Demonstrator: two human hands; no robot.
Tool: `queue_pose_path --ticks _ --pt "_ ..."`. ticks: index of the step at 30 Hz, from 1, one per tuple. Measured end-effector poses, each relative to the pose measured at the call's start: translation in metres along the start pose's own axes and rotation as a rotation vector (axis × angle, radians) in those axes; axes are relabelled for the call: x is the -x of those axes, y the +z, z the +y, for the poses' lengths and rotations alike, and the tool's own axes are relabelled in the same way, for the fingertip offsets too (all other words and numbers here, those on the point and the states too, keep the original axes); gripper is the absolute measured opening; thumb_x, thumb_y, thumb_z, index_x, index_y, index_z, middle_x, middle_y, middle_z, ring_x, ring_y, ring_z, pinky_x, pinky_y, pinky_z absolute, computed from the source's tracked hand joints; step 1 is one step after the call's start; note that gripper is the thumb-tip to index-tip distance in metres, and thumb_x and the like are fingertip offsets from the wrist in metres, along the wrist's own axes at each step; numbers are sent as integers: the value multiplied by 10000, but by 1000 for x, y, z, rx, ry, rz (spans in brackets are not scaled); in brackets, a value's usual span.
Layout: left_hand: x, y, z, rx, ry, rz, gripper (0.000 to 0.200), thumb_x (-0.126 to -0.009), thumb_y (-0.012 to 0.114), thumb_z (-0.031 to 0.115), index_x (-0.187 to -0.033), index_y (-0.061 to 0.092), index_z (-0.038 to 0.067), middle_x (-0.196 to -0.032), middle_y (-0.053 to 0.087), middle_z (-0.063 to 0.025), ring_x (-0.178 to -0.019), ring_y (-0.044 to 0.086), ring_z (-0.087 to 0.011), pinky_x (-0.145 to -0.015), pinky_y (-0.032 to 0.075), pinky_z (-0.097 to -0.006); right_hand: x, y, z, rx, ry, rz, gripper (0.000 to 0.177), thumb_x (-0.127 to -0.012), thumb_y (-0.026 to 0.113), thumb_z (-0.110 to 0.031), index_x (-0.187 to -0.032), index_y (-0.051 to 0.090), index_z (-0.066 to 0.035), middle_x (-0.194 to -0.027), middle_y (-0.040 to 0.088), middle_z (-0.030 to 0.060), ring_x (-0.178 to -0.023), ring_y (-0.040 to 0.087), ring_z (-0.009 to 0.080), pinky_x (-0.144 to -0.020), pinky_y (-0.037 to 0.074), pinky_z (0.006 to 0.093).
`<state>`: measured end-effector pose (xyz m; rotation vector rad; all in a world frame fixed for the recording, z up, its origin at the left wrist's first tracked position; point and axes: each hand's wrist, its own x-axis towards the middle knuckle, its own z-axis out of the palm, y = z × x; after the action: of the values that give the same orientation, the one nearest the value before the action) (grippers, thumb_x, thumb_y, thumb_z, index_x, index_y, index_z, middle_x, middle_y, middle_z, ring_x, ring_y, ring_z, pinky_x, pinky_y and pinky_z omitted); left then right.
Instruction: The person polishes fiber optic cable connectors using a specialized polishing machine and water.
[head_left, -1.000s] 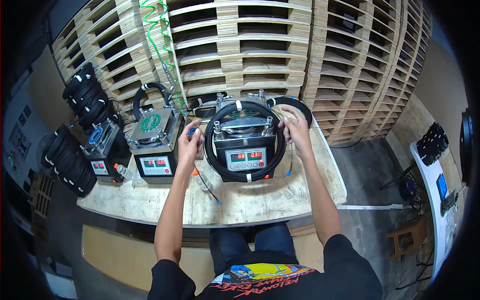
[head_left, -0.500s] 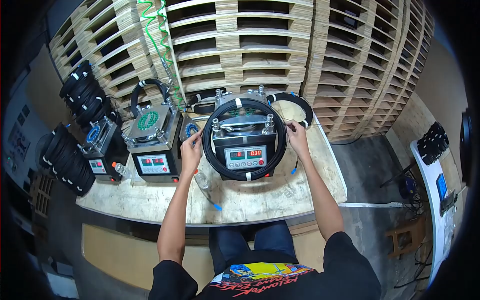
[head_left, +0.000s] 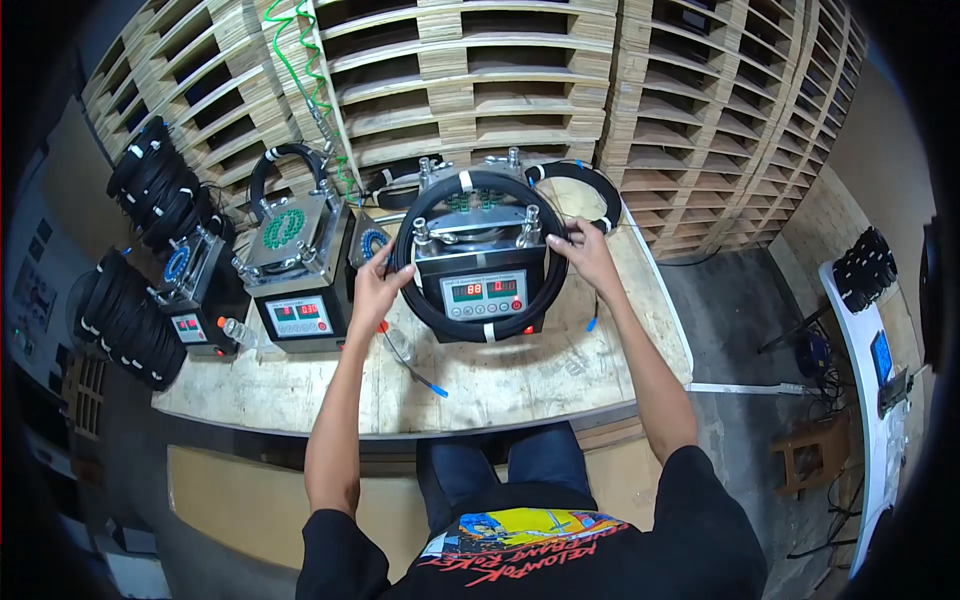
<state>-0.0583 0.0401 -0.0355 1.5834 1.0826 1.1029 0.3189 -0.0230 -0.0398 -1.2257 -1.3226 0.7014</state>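
Note:
A coil of black cable [head_left: 558, 282], bound with white ties, is held upright in front of a polishing-type machine with a lit digital panel [head_left: 484, 293]. My left hand [head_left: 376, 290] grips the coil's left side, thumb against its front. On the opposite side, my right hand [head_left: 586, 250] has its fingers closed around the coil's upper right edge. Two loose cable ends hang below, one with a blue tip [head_left: 440, 391] under my left hand and one with a blue tip [head_left: 591, 324] below my right. The coil partly covers the machine's body.
Two similar machines stand left, one with a green-dotted top plate [head_left: 284, 229]. Clear bottles [head_left: 238, 332] sit on the wooden table [head_left: 520, 395]. Stacks of black coils [head_left: 125, 320] rise at far left. Another coil [head_left: 600, 185] lies behind right. Wooden pallets [head_left: 545, 100] wall the back.
The view has shifted slightly. My left thumb now lies across the coil's front, and my right hand has closed over its edge. Digits on the panel behind the coil have changed.

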Motion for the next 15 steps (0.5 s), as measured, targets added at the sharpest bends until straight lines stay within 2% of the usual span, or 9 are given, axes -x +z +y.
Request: queue_pose_path --ticks 4,6,8,11,12,15 --pt "-16 -4 27 -25 124 54 624 -873 756 58 -1449 518 31 -976 712 -24 -798 594 -39 -725 510 -223 -8 -2 -26 -51 -9 8 304 -906 743 -126 -1110 595 45 -980 720 126 -859 682 133 -768 545 262" --pt "-11 -7 52 -2 202 32 637 -873 757 57 -1461 511 54 -946 716 -23 -794 593 -37 -723 511 -223 -7 -6 -42 -117 -111 80 280 -914 734 -120 -1105 602 37 -958 719 114 -845 683 129 -761 543 254" --pt "13 -10 84 -62 197 23 658 -857 772 61 -1461 510 49 -910 708 -18 -772 575 -32 -700 498 -212 13 -11 -72 -111 -130 83 260 -921 723 -110 -1105 605 31 -951 715 94 -847 676 115 -742 530 236" --pt "55 -17 97 -162 151 -38 682 -838 783 75 -1461 507 38 -878 689 -4 -738 532 -20 -673 465 -189 62 -21 -87 43 -86 57 266 -928 706 -106 -1124 591 33 -951 706 77 -855 647 93 -761 512 237" --pt "69 -18 86 -149 148 -54 687 -819 791 84 -1446 516 24 -893 710 -25 -738 548 -36 -684 477 -208 79 -20 -82 -28 -64 34 275 -926 709 -122 -1117 584 34 -945 694 67 -850 628 84 -759 503 237" --pt "124 -13 67 -387 148 -109 696 -786 807 142 -1412 538 0 -889 738 -115 -747 599 -84 -744 518 -280 143 -18 -62 28 81 0 277 -923 713 -133 -1095 576 35 -917 678 66 -830 610 78 -739 494 236"
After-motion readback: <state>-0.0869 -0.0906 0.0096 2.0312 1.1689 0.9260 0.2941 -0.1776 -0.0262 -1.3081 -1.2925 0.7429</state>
